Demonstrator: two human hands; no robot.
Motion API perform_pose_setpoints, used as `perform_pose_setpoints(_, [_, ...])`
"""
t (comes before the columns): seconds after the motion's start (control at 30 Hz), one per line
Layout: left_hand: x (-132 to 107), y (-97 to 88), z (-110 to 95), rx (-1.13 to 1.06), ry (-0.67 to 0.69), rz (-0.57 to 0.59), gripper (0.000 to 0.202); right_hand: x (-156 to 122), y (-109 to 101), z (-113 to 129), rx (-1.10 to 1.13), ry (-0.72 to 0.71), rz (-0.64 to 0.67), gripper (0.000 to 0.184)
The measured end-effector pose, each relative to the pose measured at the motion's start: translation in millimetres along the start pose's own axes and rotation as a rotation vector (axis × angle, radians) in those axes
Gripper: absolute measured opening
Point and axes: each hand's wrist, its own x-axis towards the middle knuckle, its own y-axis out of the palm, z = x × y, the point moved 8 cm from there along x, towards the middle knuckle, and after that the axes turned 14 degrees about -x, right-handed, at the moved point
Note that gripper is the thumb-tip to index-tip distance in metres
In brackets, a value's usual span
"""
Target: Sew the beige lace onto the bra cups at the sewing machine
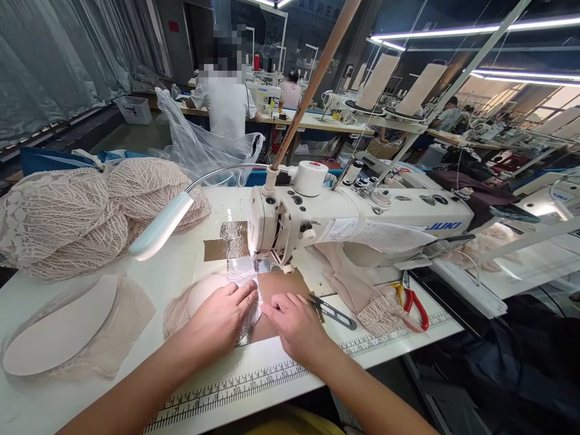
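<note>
My left hand (226, 314) lies with fingers flat on white lace fabric (247, 279) under the sewing machine's needle area, beside a pale beige oval cup piece (206, 290) with mesh. At the lace's right edge, my right hand (292, 323) has thumb and index finger pinched together on the fabric. Brown tape or card (283, 283) covers the bed beneath and behind my fingers. Just right of that hand lie black thread snips (335, 311), their tips near my knuckles. The white sewing machine head (267, 223) stands directly beyond both hands.
Bundled beige lace (81, 211) is piled at left, above another cup piece (63, 326). A lamp (161, 226) arches over the table. Red-handled pliers (414, 305) and beige fabric (353, 281) rest at right. A ruler strip (235, 393) edges the table. People sit at machines beyond.
</note>
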Motion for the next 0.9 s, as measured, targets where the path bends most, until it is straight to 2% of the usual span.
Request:
perform_pose_setpoints(0.17, [0.4, -2.0, 8.0, -0.049, -0.101, -0.005, 0.045, -0.5, -0.7, 0.3, 0.001, 0.001, -0.032, 0.04])
perform_pose_setpoints(0.37, [-0.3, 1.0, 14.5, -0.126, -0.112, -0.004, 0.046, 1.4, 2.4, 0.4, -0.033, 0.016, -0.005, 0.032])
perform_pose_setpoints(0.67, [5.8, -1.0, 31.9, -0.07, -0.079, 0.038, 0.061, 22.3, 1.6, -3.8, -0.092, -0.014, 0.19, 0.027])
perform_pose_setpoints(0.9, [18.4, -2.8, 50.2, -0.039, -0.049, 0.046, 0.058, 46.1, -2.3, -8.9, -0.115, -0.031, 0.265, 0.017])
